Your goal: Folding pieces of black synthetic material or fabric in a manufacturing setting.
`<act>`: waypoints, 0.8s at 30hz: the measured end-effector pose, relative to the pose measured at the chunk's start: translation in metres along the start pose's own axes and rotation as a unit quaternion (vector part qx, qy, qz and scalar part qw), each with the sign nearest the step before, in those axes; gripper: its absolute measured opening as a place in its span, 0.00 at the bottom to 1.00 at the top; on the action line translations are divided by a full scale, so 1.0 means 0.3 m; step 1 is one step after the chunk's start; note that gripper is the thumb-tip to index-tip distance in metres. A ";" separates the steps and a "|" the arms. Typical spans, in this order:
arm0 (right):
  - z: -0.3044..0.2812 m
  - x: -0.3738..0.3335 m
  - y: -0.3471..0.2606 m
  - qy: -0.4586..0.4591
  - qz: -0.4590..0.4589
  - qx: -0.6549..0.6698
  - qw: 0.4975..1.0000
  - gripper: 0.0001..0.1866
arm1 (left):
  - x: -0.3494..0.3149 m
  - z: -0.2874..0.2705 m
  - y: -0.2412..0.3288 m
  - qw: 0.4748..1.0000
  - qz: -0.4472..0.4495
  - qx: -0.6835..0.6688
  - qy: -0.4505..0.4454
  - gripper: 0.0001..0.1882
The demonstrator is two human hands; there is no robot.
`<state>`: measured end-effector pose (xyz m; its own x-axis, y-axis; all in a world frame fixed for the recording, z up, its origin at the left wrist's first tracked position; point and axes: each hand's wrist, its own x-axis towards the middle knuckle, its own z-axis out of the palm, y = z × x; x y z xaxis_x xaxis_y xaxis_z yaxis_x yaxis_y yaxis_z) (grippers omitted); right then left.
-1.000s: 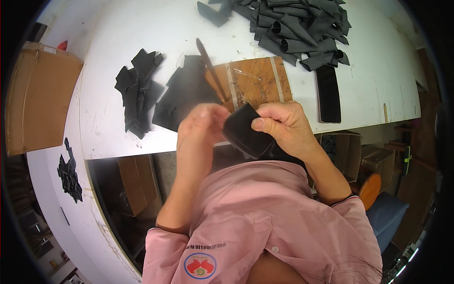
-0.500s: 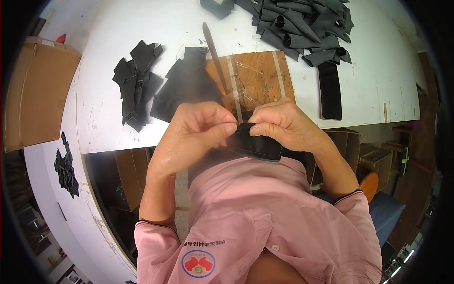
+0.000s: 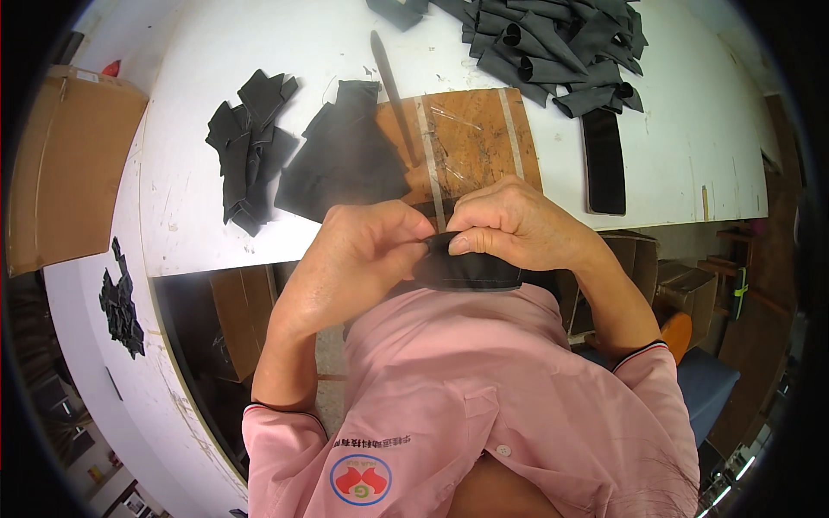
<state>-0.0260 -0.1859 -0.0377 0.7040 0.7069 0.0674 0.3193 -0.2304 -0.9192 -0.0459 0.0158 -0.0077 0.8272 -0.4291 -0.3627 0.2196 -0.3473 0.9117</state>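
Observation:
Between my two hands, in front of the table's near edge, hangs a black stitched fabric piece (image 3: 475, 271). My left hand (image 3: 370, 255) pinches its upper left edge between thumb and fingers. On the same upper edge, just to the right, my right hand (image 3: 509, 226) grips it with the thumb on top. The fingertips of both hands are close together, and part of the cloth is hidden behind them. Just beyond my hands lies a brown wooden board (image 3: 473, 138) with pale strips. A dark, thin, long-bladed tool (image 3: 393, 95) rests across its left side.
Flat black fabric pieces (image 3: 345, 155) lie left of the board, beside a stack of small black pieces (image 3: 249, 155). Rolled dark grey fabric pieces (image 3: 553, 52) are heaped at the far right, above a black phone (image 3: 603, 164). A cardboard box (image 3: 73, 168) stands at the left.
Both hands have shifted slightly, still pinching the black fabric piece. The fabric has turned a little, so its lower stitched edge lies more level.

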 end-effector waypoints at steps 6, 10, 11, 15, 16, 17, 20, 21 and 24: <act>0.002 0.007 -0.020 0.011 0.026 -0.026 0.999 0.08 | -0.005 0.025 -0.042 0.997 0.025 0.020 0.066 0.06; 0.050 0.031 0.024 0.341 -0.091 -0.318 0.880 0.12 | 0.010 0.086 -0.061 0.957 0.049 -0.151 0.244 0.04; 0.066 0.022 -0.005 0.359 -0.081 -0.251 0.895 0.15 | 0.006 0.106 -0.050 0.944 0.041 -0.176 0.277 0.03; 0.144 0.015 -0.062 0.321 0.011 -0.005 0.947 0.16 | 0.028 0.182 -0.072 0.912 0.149 -0.133 0.357 0.03; 0.152 0.013 -0.058 0.317 0.042 0.029 0.947 0.14 | 0.032 0.180 -0.087 0.918 0.175 -0.049 0.352 0.03; 0.150 0.016 -0.052 0.316 0.040 0.029 0.947 0.14 | 0.036 0.185 -0.091 0.917 0.191 -0.015 0.350 0.03; 0.148 0.027 -0.031 0.321 0.016 -0.023 0.947 0.10 | 0.038 0.188 -0.099 0.910 0.200 0.054 0.360 0.06; 0.156 0.032 -0.021 0.331 -0.019 -0.100 0.938 0.09 | 0.039 0.190 -0.107 0.897 0.199 0.096 0.382 0.06; 0.183 0.047 0.012 0.352 -0.067 -0.193 0.913 0.08 | 0.043 0.186 -0.107 0.899 0.151 0.037 0.409 0.05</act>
<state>-0.0497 -0.1401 -0.0612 0.8322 0.1717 0.5273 0.5368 -0.4882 -0.6881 -0.0713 -0.0251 -0.0525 0.9535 0.2340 0.1899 -0.0882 -0.3857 0.9184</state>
